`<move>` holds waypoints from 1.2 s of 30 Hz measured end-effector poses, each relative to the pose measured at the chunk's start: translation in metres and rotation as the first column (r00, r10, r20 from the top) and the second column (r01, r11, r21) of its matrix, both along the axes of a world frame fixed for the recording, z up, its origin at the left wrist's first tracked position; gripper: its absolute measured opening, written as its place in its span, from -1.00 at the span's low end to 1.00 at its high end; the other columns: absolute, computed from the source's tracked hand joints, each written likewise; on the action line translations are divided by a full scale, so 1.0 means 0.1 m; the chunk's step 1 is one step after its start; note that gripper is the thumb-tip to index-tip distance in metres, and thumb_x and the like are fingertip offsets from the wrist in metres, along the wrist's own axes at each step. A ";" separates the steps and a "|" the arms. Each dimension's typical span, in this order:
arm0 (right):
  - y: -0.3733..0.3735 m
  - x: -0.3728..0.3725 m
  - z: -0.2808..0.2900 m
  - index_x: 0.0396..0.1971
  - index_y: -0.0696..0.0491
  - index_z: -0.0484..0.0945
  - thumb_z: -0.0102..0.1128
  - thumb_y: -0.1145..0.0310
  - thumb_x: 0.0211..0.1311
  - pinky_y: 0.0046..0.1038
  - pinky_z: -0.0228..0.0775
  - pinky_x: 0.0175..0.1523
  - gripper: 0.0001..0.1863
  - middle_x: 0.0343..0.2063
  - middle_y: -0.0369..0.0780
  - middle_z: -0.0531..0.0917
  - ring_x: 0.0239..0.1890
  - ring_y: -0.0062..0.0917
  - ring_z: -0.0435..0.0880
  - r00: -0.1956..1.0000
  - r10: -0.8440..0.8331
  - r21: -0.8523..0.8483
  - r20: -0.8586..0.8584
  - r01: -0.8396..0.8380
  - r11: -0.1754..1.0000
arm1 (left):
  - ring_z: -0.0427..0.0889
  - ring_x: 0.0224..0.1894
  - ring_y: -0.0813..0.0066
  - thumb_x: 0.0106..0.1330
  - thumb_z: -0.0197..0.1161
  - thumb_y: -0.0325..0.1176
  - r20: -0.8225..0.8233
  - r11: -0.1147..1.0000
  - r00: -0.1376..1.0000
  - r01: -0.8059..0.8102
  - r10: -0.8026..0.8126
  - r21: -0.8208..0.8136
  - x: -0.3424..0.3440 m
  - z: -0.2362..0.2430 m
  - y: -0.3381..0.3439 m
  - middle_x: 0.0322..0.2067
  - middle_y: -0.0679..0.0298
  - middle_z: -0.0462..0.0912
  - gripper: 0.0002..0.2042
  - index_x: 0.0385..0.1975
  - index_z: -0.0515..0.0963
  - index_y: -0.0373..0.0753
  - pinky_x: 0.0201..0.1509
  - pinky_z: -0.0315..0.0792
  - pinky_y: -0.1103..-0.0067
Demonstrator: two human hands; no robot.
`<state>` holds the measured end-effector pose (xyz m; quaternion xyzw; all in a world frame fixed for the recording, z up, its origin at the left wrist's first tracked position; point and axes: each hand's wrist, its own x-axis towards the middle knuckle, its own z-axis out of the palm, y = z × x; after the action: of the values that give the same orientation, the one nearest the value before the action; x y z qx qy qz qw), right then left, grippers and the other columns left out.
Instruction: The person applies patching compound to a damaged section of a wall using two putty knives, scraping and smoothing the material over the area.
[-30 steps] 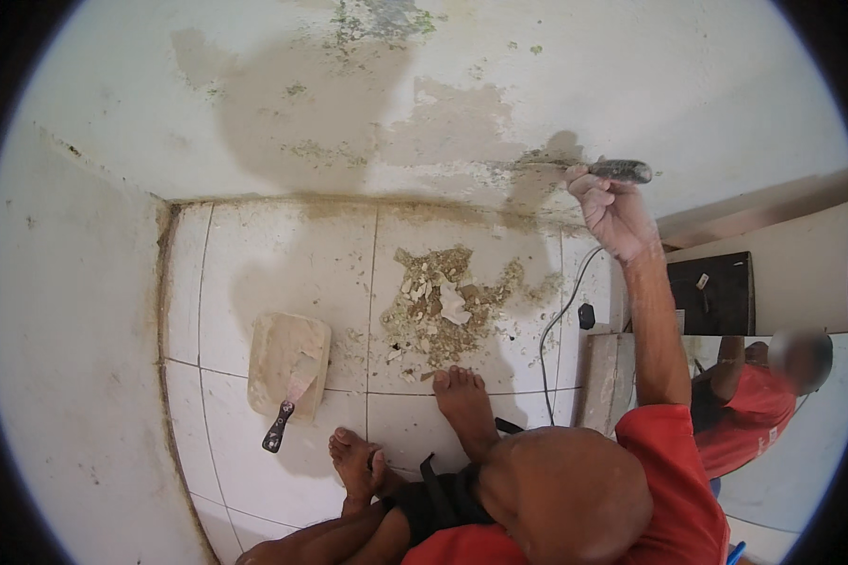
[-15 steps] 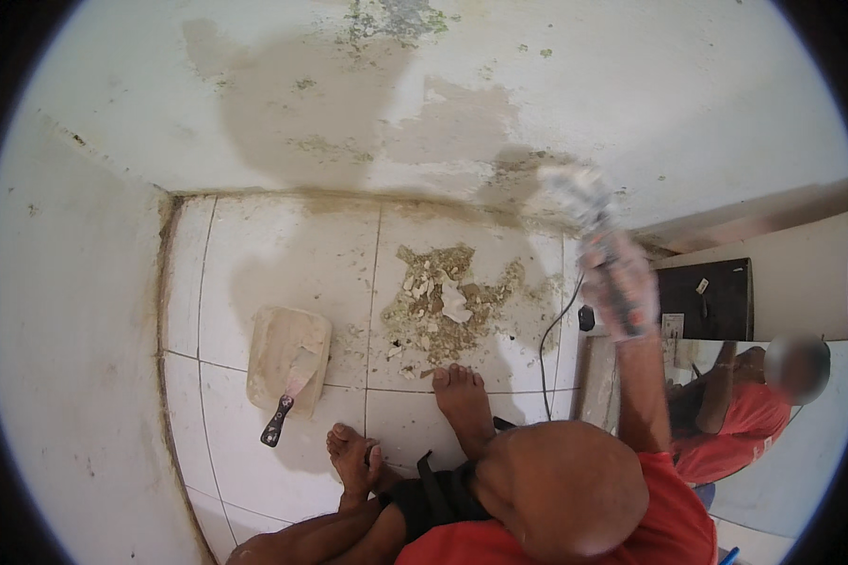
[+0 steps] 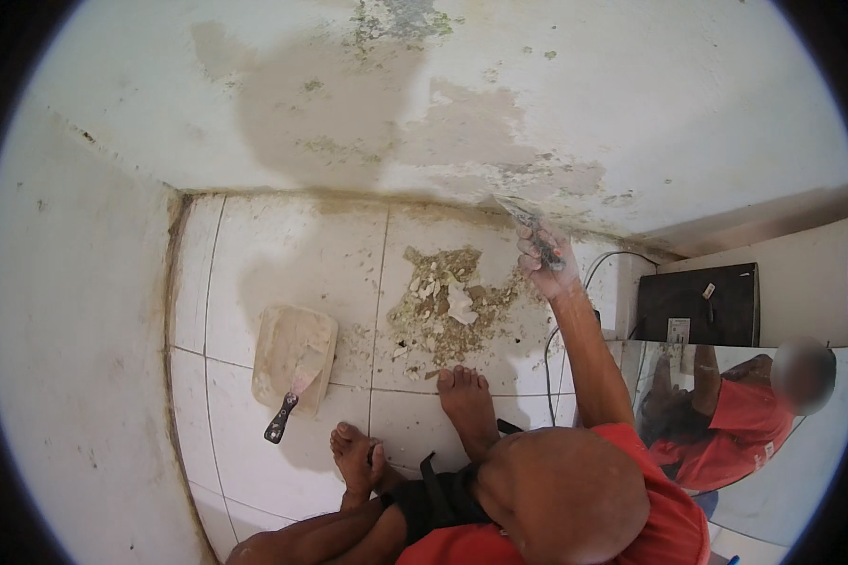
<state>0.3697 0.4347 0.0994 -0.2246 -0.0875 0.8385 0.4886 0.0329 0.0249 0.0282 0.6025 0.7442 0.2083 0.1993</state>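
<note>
My right hand [image 3: 548, 262], dusted with white, is closed around the dark handle of a putty knife [image 3: 518, 213]. The knife's blade points up and left at the foot of the wall [image 3: 575, 122], beside a grey, flaking patch [image 3: 537, 174]. Whether the blade touches the wall, I cannot tell. On the floor to the left sits a pale plastic tray [image 3: 271, 348] with pasty residue inside. A second putty knife [image 3: 281, 419], dark-handled, leans over the tray's near rim with its blade inside. My left hand is out of view.
A heap of plaster crumbs [image 3: 443, 301] lies on the white floor tiles [image 3: 283, 245] ahead of my bare right foot [image 3: 464, 405]. To the right, a cable [image 3: 548, 363] runs near a dark panel [image 3: 702, 306]. A mirror [image 3: 763, 499] reflects a person in red.
My right hand has moved left and slightly down from farther right along the wall, carrying the putty knife. The tray and second putty knife look undisturbed.
</note>
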 end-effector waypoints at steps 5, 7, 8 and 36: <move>0.09 -0.05 0.40 -0.10 0.13 0.38 -0.02 0.21 0.44 -0.61 0.22 -0.51 -0.72 -0.39 -0.27 0.46 -0.46 -0.63 0.36 0.998 0.059 0.014 -0.033 -0.059 0.998 | 0.36 0.07 -0.43 0.23 0.20 -0.16 -0.006 1.000 1.000 0.000 0.001 0.025 0.00 -0.02 -0.01 -0.14 -0.10 0.60 -0.75 -0.27 0.64 -0.18 0.31 0.04 -0.13; 0.14 -0.01 0.53 -0.12 0.15 0.35 -0.03 0.20 0.45 -0.64 0.21 -0.46 -0.71 -0.43 -0.30 0.38 -0.45 -0.64 0.35 0.972 0.131 -0.044 -0.193 -0.142 0.989 | 0.36 0.07 -0.44 0.24 0.18 -0.14 -0.017 0.999 1.000 0.020 -0.019 0.029 -0.01 -0.08 0.00 -0.14 -0.12 0.59 -0.73 -0.24 0.63 -0.19 0.31 0.05 -0.13; 0.16 -0.07 0.64 -0.12 0.15 0.35 -0.03 0.20 0.45 -0.64 0.21 -0.46 -0.71 -0.43 -0.30 0.38 -0.45 -0.64 0.35 0.972 0.138 -0.045 -0.191 -0.149 0.988 | 0.35 0.07 -0.45 0.25 0.17 -0.12 -0.041 0.999 0.998 0.037 -0.036 0.025 -0.03 -0.09 -0.02 -0.13 -0.14 0.58 -0.70 -0.22 0.62 -0.21 0.30 0.05 -0.12; -0.96 -0.19 1.07 -0.04 0.04 0.48 0.12 0.05 0.37 -0.48 0.43 -0.27 -0.62 -0.34 -0.30 0.58 -0.35 -0.61 0.54 0.813 -0.171 0.131 0.557 0.117 0.984 | 0.39 0.03 -0.31 0.22 0.22 -0.16 0.073 1.000 0.997 -0.001 0.002 -0.023 -0.01 0.03 0.06 -0.19 -0.06 0.59 -0.78 -0.33 0.63 -0.17 0.22 0.15 -0.07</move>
<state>0.3505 0.3391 0.2060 -0.4466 -0.2490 0.6900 0.5123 0.0318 0.0309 0.0309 0.5917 0.7392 0.2218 0.2331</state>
